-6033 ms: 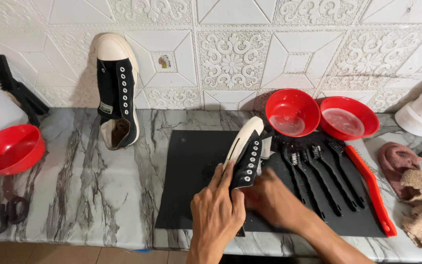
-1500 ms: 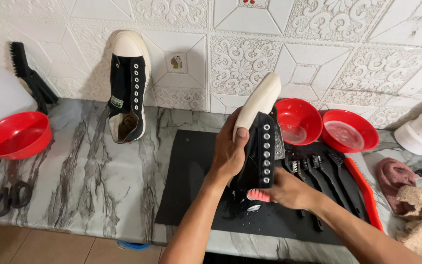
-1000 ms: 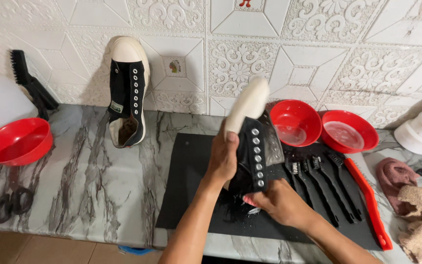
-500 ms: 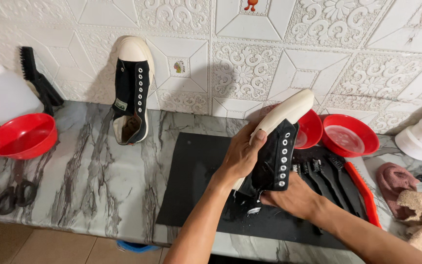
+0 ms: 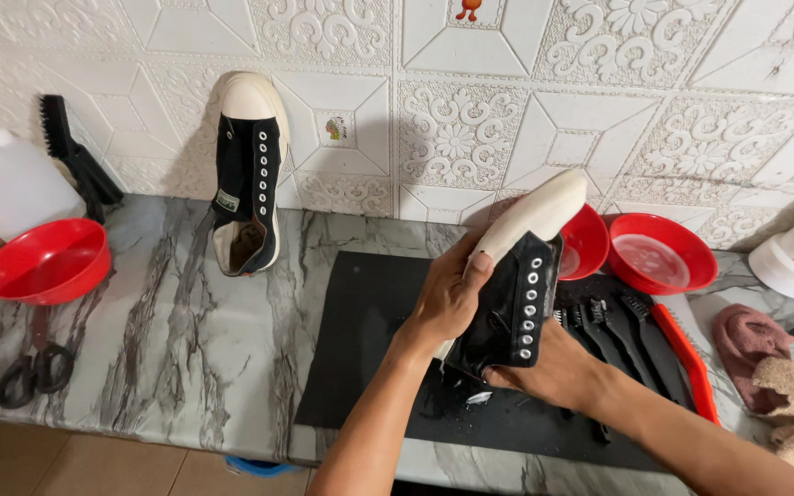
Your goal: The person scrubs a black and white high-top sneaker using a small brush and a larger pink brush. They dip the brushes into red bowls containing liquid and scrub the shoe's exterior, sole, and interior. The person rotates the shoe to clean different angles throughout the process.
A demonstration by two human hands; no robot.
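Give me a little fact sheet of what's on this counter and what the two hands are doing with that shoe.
Left hand: grips the side of the black sneaker
Right hand: holds the sneaker from beneath
Sneaker pose: lifted off the black mat, white toe tilted up and to the right
Second sneaker: stands against the tiled wall
Brushes: in a row on the mat
Red bowls: one at left, two at the back right
Scissors: on the marble counter

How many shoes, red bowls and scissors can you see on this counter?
Shoes: 2, one in both hands, one leaning on the wall
Red bowls: 3
Scissors: 1
Total: 6
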